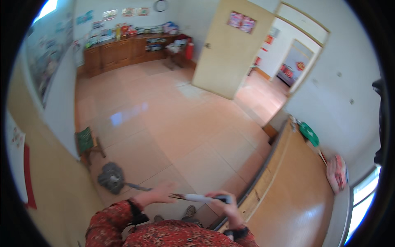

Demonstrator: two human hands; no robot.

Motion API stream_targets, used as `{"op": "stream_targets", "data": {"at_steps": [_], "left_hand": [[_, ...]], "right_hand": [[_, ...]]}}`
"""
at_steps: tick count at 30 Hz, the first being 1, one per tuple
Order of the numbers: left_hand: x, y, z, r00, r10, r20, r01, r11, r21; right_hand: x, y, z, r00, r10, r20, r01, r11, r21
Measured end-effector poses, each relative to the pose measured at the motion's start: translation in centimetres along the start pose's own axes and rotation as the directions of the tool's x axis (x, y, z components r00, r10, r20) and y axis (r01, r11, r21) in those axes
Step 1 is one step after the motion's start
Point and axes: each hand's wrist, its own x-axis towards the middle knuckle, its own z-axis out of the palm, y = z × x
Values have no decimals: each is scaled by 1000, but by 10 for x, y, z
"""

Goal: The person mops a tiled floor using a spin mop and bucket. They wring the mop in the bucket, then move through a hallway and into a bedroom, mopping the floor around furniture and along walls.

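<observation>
A mop (112, 178) with a grey head rests on the tiled floor at the lower left, and its handle runs toward me. My right hand (224, 203) is closed around the pale upper part of the handle (197, 198), near its dark end. Over the handle's middle is my left hand (160, 194), blurred, with its fingers spread; whether it touches the handle is unclear. Both sleeves are red and floral with dark cuffs.
A folding stool (85, 139) with a green seat stands by the left wall. On the right is a wooden surface (296, 182) with a pink bundle (337, 174) beside it. Beyond the tiled floor are an open door (233, 58) and a low wooden cabinet (115, 55).
</observation>
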Motion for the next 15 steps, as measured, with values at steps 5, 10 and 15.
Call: {"op": "stream_targets", "data": {"at_steps": [5,10,15], "left_hand": [[39,33,49,986,65,155,37,817,-575],[42,58,34,972,147,182,19,726,-688],[7,-8,49,992,51,118,59,633,-772]], "right_hand": [[-35,-92,-23,894,-357,-270,384,922,54],[-28,-111,-12,813,-537,-227,583,745,325],[21,-82,20,871,-486,-72,471,785,402]]}}
